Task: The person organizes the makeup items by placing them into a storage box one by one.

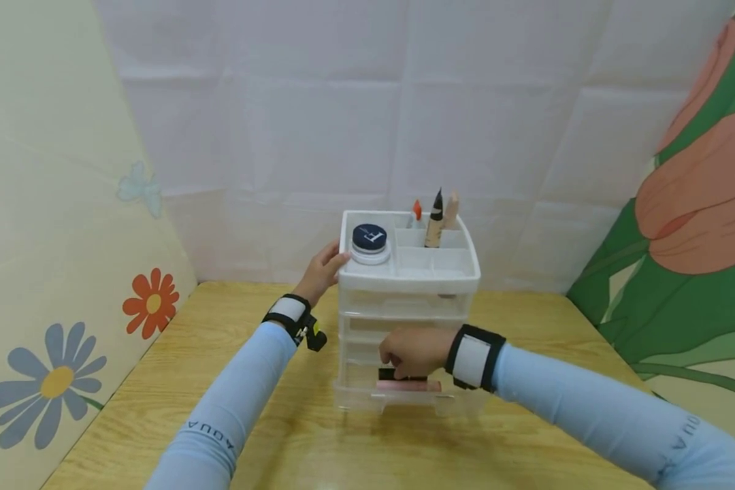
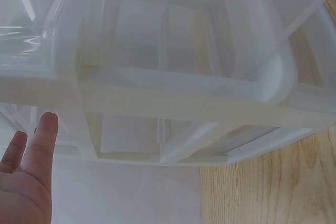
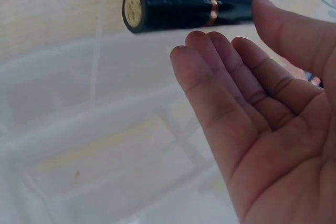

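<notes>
A white and clear plastic drawer organizer (image 1: 410, 284) stands on the wooden table, its bottom drawer (image 1: 358, 398) pulled out. My left hand (image 1: 322, 271) touches the organizer's upper left side, fingers fairly straight. Over the pulled-out drawer is my right hand (image 1: 419, 350). In the right wrist view, a black lipstick tube (image 3: 173, 9) with a copper-coloured band lies just beyond the fingers. The thumb tip overlaps one end of it, while the loosely bent fingers show a small gap from it. A pink tube (image 1: 409, 386) lies alongside the lipstick in the drawer.
On the organizer's top sit a dark-lidded jar (image 1: 369, 237) and a white round case (image 1: 370, 256) under it. A beige pen-shaped tube (image 1: 433, 231) with a black tip stands in a compartment. White cloth (image 1: 251, 136) hangs behind the table (image 1: 251, 435).
</notes>
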A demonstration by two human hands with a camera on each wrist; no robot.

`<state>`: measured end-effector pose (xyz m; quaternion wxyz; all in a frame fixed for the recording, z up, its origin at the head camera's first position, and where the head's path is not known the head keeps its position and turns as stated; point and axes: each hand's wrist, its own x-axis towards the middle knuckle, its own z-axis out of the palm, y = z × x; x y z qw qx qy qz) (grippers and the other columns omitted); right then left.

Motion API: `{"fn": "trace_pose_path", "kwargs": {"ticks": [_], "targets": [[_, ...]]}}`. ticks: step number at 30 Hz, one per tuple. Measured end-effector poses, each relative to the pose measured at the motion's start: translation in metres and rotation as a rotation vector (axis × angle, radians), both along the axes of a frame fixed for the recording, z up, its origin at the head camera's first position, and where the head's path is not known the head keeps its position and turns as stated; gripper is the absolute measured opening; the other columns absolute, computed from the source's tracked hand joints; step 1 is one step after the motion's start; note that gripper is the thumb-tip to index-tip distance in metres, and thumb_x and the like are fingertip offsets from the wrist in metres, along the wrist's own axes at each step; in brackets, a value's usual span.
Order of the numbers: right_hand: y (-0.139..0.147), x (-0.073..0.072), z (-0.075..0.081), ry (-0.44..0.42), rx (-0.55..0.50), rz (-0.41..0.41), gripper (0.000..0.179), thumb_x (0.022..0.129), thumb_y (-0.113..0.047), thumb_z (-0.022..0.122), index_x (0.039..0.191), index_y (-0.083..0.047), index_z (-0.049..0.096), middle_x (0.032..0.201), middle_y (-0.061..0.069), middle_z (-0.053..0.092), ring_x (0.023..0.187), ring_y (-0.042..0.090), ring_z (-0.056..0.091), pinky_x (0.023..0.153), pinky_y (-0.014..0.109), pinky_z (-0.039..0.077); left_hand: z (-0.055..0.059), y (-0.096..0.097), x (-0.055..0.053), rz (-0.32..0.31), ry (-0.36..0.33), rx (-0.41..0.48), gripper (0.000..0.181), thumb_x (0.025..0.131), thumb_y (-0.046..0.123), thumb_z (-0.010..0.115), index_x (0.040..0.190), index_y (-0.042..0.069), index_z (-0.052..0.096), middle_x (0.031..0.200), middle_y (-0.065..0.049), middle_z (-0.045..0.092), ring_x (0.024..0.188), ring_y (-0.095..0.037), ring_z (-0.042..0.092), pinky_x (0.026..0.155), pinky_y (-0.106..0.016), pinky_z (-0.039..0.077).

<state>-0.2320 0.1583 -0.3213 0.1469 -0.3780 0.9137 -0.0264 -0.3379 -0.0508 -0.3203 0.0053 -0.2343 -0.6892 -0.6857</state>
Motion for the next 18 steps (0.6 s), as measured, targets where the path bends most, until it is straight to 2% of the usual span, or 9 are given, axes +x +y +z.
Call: {"fn": "trace_pose_path", "kwargs": {"ticks": [4,8,18], "targets": [[0.003,0.003,0.014,-0.008,-0.013,-0.040,0.018,0.084,-0.012,0.075,0.101,-0.007,0.070,0.087,-0.004,0.064,0.082,0.011,0.059,0.075,0.030,0.052,0.001,0.000,0.001,0.001,-0.010,-0.002,0.055,0.100,0.021,0.048,0.151,0.006,0.033,0.147,-0.019,0.040,0.128,-0.033,0.044,0.102,-0.046,0.043],[0.011,0.004,0.028,0.009,-0.050,-0.043,0.019,0.085,-0.010,0.075,0.102,-0.005,0.070,0.088,-0.002,0.065,0.082,0.013,0.060,0.075,0.032,0.052,0.001,0.000,0.002,0.002,-0.014,-0.008,0.055,0.100,0.022,0.048,0.151,0.007,0.033,0.149,-0.017,0.038,0.130,-0.032,0.043,0.103,-0.046,0.042],[0.050,0.008,0.059,0.064,-0.169,-0.031,0.010,0.084,-0.010,0.074,0.091,-0.012,0.068,0.083,-0.007,0.061,0.076,0.008,0.057,0.070,0.028,0.052,0.000,0.000,0.001,-0.003,-0.012,-0.020,0.054,0.101,0.022,0.047,0.151,0.008,0.033,0.149,-0.016,0.038,0.129,-0.033,0.044,0.103,-0.047,0.043]]}}
